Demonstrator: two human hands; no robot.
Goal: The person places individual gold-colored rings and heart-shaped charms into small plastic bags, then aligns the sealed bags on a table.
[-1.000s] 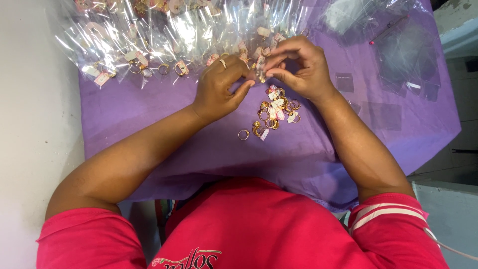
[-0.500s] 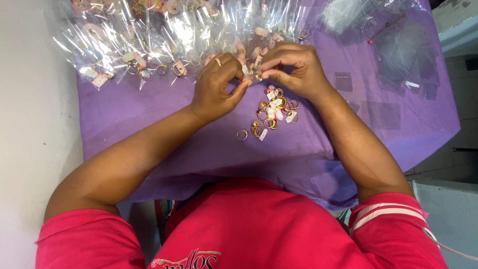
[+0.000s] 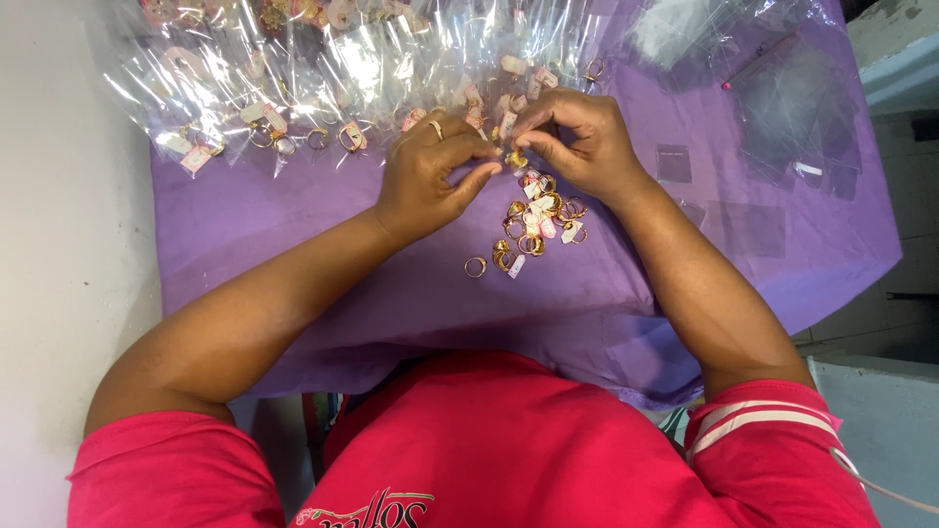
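Both my hands have barely shifted vs half a sec ago, still meeting over the purple cloth on the counter. My left hand and right hand both grip one small gold ring, fingertips pressed together on it; prob. tagged, too small to tell. It's just above the pile of gold rings, which lies as before. A lone ring sits nearby. Bagged rings line the far edge.

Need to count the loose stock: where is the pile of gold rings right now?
In the head view, the pile of gold rings lies mid-table on the purple cloth, just below the left hand and right hand.
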